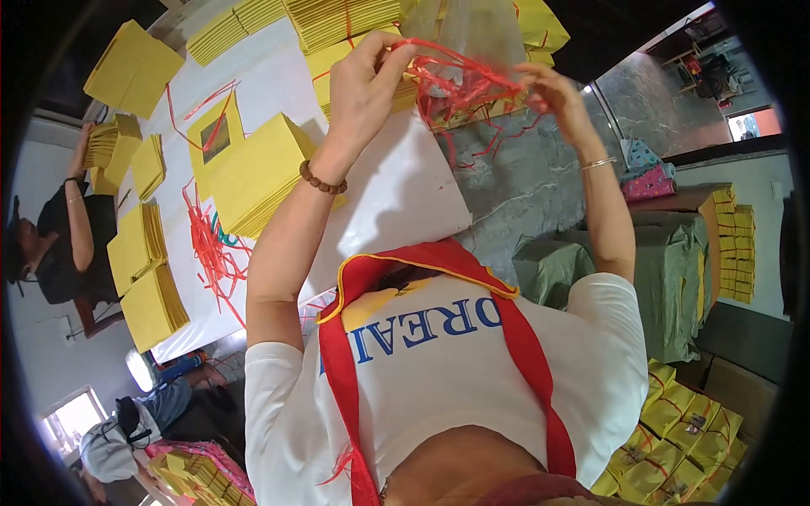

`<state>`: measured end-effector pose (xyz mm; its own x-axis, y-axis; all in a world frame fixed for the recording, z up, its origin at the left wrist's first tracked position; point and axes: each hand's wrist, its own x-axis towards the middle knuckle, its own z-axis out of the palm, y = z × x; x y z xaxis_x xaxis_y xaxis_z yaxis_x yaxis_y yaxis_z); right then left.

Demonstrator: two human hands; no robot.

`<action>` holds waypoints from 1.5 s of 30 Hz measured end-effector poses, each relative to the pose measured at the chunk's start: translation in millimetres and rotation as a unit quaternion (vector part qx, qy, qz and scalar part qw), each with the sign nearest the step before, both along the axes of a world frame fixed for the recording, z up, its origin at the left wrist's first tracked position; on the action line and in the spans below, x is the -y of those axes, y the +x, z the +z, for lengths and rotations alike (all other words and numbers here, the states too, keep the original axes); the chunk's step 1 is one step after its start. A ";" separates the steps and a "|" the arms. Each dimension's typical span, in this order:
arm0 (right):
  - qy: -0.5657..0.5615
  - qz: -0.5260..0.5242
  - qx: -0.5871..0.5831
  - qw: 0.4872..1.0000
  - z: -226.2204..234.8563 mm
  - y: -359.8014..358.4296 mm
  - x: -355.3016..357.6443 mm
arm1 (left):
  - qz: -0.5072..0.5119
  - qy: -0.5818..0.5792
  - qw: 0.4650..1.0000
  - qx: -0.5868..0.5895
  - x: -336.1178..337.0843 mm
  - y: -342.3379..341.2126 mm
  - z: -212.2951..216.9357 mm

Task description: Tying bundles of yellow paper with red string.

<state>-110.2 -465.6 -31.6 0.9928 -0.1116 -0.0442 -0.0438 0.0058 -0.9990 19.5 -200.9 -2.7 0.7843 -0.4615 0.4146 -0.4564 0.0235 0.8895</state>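
Note:
Red plastic ribbon (460, 59) stretches between my two raised hands, above the table's far right edge. My left hand (364, 88) pinches one end between thumb and fingers. At the other end my right hand (553, 97), slightly blurred, has its fingers closed on the strands. Just beyond hangs a clear plastic bag (485, 29), with a tangle of red strands below it. To the left of my left forearm lies a thick stack of yellow paper (261, 173). A loose heap of red ribbon (211, 253) with a teal loop-shaped item lies beside that stack.
More yellow stacks (148, 240) line the white table's (413, 185) left and far sides. A co-worker's hand (84, 148) touches one stack at the left. Another person (118, 447) is at lower left. Green bags (650, 278) and red-tied yellow bundles (679, 430) stand to my right.

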 end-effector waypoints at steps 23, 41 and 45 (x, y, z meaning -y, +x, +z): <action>0.124 -0.167 0.138 0.968 -2.5 -2.3 -44.5 | -0.020 0.165 0.984 0.056 -18.5 5.4 5.6; 0.309 -0.444 0.171 0.824 -76.9 -106.8 247.7 | -0.159 0.206 0.964 -0.058 -106.9 7.4 7.2; 0.288 -0.617 0.153 0.716 -81.5 -169.7 286.2 | -0.080 0.220 0.970 -0.060 -123.2 9.6 18.2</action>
<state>-279.9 -751.8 -113.1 0.1272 -0.9633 -0.2363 0.5703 0.2659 -0.7772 29.0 -77.7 15.5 0.7188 -0.6927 0.0597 -0.3705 -0.3090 0.8759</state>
